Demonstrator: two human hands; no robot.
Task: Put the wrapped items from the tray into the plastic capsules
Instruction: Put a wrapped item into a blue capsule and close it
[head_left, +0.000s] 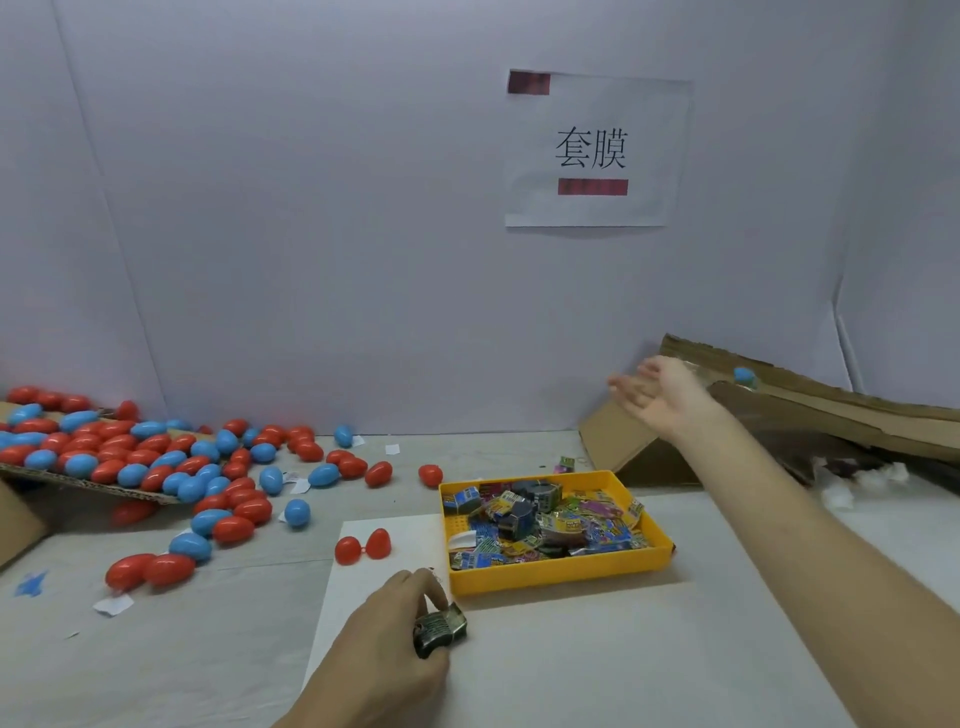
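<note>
left hand fingers pinch dark wrapped item, half hidden | right hand fingers spread, blurred

The left hand and right hand are bare. The right forearm is uncovered right up to the frame's edge, as is the short visible stretch of left forearm. The right fingertips look blurred.

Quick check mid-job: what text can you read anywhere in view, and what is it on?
"套膜": printed on the white paper sheet on the back wall.
The upper red bar and lower red bar on that sheet: blurred, unreadable.
Print on the wrapped items in the yellow tray: too small to read.
The wrapped item in the left hand: unreadable.
</note>
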